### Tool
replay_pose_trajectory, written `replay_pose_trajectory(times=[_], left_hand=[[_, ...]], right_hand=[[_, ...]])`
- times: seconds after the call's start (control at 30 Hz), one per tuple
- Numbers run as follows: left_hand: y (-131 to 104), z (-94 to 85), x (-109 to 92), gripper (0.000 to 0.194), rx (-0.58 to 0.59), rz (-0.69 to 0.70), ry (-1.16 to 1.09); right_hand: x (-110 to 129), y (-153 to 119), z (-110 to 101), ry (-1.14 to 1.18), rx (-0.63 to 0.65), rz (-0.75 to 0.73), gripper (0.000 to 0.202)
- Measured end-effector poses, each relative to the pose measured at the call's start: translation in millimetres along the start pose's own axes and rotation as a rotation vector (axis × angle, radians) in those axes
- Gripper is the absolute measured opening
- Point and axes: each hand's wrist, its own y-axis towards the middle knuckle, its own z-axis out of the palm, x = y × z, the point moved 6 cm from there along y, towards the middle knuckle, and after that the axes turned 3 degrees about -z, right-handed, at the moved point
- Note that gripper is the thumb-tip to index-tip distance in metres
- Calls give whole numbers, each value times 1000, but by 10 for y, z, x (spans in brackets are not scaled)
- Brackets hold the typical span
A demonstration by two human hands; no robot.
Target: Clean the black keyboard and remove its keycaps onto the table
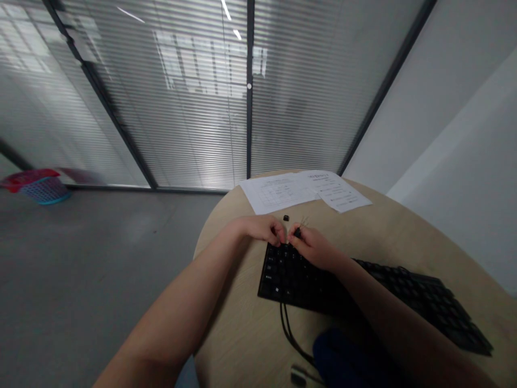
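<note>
One half-curled left hand (264,228) at a keyboard (293,277), grip unclear; right hand (313,247) around a wire-tipped tool (298,233)

1. Keyboard (307,285): black plastic, pretty matt all over.
2. Little black piece (286,217): plastic too, by the look of it.
3. Wire tool (304,221): skinny bare metal wires, dark handle that's too small to judge.
4. Table (238,318): pale wood look, fine grain, smooth, barely any sheen.
5. Papers (278,193): plain matt paper.
6. Cable (290,337): smooth, plasticky.
7. Window (202,97): super glossy glass, reflections everywhere.
8. Basket (45,191): plastic lattice.
9. Floor (121,258): smooth, dull grey.
</note>
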Motion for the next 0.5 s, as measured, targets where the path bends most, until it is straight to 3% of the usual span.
replay_pose_trajectory(times=[0.23,0.4,0.5], left_hand=[[21,10,6,16,27,31,-1],[33,-3,57,17,6,4,-15],[38,4,93,19,13,-6,-24]], right_hand=[[55,-39,50,-59,121,-77,11],[-16,-39,14,7,-1,-59,13],[-155,-61,-22,147,-87,48,22]])
